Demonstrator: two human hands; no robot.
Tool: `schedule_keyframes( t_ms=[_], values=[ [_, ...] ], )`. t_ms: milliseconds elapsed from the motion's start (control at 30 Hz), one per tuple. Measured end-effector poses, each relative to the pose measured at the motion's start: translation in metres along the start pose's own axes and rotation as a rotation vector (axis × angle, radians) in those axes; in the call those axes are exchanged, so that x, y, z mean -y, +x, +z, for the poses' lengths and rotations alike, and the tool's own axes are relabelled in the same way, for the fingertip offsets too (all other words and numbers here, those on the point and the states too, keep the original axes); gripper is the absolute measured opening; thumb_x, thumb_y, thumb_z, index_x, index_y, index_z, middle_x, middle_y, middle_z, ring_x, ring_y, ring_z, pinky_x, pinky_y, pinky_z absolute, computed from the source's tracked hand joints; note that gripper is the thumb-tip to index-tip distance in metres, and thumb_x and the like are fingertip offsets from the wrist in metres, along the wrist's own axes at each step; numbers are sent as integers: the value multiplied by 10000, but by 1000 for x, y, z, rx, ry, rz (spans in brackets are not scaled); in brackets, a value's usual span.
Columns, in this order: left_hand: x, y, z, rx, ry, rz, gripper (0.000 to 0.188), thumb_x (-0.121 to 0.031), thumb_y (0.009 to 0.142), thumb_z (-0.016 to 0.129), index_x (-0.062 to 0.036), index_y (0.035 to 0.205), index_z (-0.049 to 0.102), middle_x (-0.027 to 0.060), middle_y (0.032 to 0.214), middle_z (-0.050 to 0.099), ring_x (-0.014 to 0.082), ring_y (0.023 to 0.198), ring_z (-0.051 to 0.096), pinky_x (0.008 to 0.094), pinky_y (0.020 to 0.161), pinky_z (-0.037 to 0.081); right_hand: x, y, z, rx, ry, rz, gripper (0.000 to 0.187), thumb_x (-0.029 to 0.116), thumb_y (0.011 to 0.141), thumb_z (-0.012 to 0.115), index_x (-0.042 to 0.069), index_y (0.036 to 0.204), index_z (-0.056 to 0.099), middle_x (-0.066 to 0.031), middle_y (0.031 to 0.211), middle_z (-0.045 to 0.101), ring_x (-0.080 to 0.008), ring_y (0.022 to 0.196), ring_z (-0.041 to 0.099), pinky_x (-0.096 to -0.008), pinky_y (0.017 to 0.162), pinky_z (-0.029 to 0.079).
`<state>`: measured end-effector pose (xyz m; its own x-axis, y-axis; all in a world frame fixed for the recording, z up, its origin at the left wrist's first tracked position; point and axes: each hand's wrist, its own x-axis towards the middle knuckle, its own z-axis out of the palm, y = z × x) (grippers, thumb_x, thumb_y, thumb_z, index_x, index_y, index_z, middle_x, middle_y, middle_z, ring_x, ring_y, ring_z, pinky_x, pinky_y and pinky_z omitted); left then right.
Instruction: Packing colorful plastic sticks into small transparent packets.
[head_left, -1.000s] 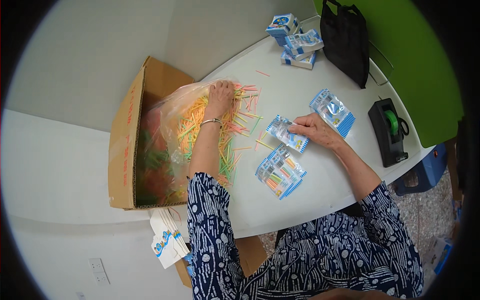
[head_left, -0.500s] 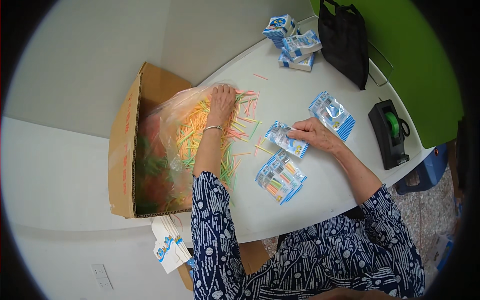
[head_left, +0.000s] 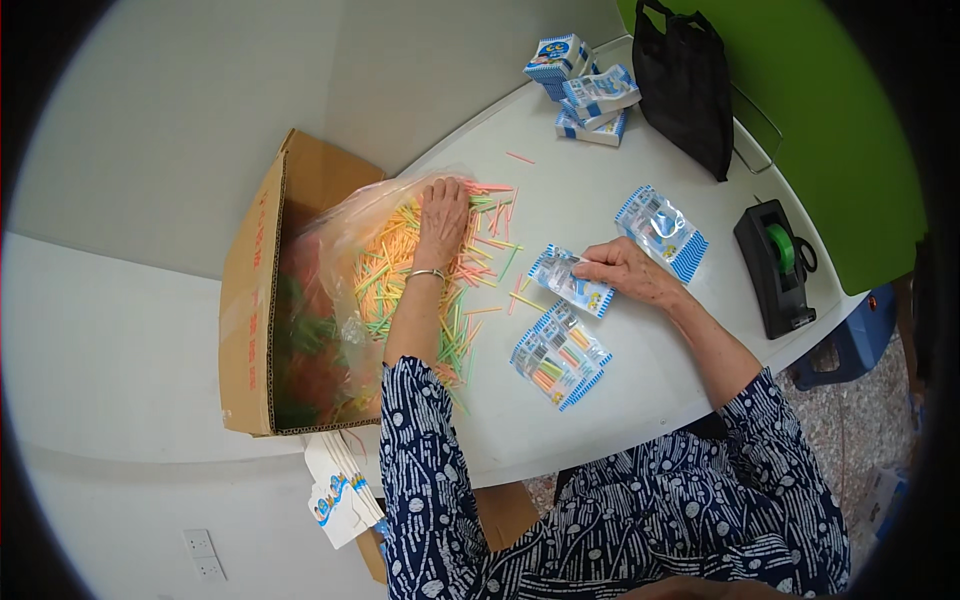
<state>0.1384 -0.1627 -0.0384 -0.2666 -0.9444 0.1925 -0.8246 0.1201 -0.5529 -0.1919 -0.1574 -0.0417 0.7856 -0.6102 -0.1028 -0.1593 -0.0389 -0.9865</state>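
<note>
On a heap of thin pastel sticks point(head_left: 392, 262), in pink, yellow, orange and green, lies my left hand point(head_left: 441, 218), palm down. Its fingers reach over the far side of the heap, their tips partly hidden. My right hand point(head_left: 627, 268) pinches the right side of a small clear packet with blue-striped ends point(head_left: 568, 278), thumb on top. Just nearer to me, overlapping packets filled with coloured sticks point(head_left: 560, 356) lie on the table. Beyond my right hand rests another clear packet point(head_left: 660, 228), blue-striped at its ends.
The heap spills from a plastic-lined cardboard box point(head_left: 246, 330) lying on its side at the left. Blue-and-white packs point(head_left: 592, 100) are stacked at the back, beside a black bag point(head_left: 685, 90). A black tape dispenser point(head_left: 775, 270) stands near the right edge of the white table point(head_left: 650, 375).
My left hand has shifted slightly nearer on the heap, and its fingers look less curled. My right hand keeps the packet in about the same place.
</note>
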Motion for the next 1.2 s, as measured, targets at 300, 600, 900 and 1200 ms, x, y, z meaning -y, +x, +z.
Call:
schedule_keyframes(
  t_ms=[300,600,900,1200],
  values=[
    [15,7,26,-106,65,90,263,-98,810,488,-11,1055,532,131,1019,547,270,995,505,380,881,392,-3,3,3,6,-10,-31,316,299,875,611,16,738,641,1,597,505,-71,593,433,-263,555,342],
    [18,4,28,-64,-81,75,191,-84,813,467,-20,984,521,138,968,542,287,946,513,388,847,423,-4,4,4,-7,-4,-39,315,309,868,615,32,722,643,1,593,509,-73,586,435,-264,551,340],
    [7,2,21,-26,-161,45,190,-54,813,455,-2,991,499,169,963,563,315,946,537,412,849,429,-4,2,2,-7,-11,-45,314,315,866,615,29,738,645,-1,601,512,-72,598,441,-262,564,347],
    [6,-11,-10,41,-913,-666,154,-109,912,441,16,995,406,209,862,573,320,832,586,452,736,450,-7,5,1,-7,24,-76,303,290,893,586,24,761,649,17,631,533,-49,610,437,-236,569,352]
  ],
)
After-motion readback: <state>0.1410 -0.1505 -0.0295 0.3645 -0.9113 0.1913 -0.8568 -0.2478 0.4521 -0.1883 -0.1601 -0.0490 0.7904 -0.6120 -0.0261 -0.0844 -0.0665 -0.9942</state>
